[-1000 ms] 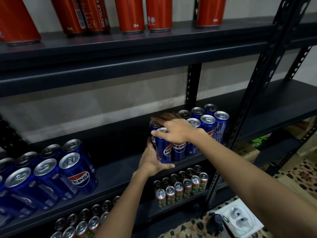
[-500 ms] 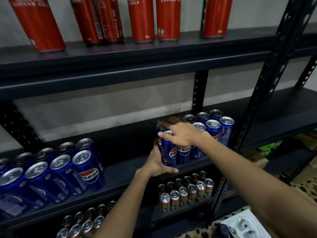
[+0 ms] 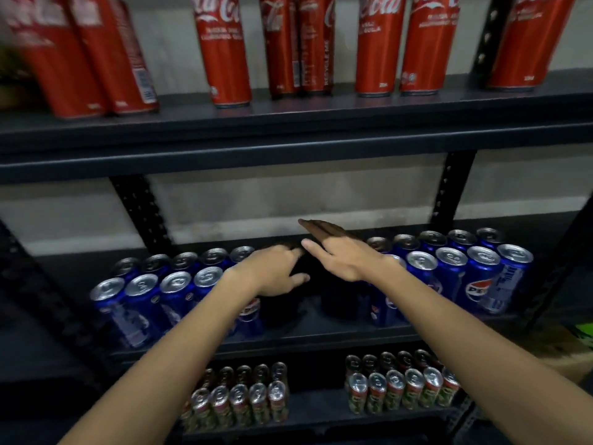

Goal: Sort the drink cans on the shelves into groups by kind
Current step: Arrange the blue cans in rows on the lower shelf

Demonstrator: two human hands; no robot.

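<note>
Both hands hover over the gap on the dark metal middle shelf (image 3: pixel 321 329). Left hand (image 3: pixel 272 273) has loosely bent fingers and holds nothing; right hand (image 3: pixel 340 255) has straight, flat fingers, also empty. Blue aluminium Pepsi cans, left block (image 3: pixel 150 300), sit just left of the left fingers; the right block (image 3: pixel 455 274) is under and right of the right wrist. Full cans prob. heavy, slick, dent-prone (grip mid-body, not the rim).
</note>
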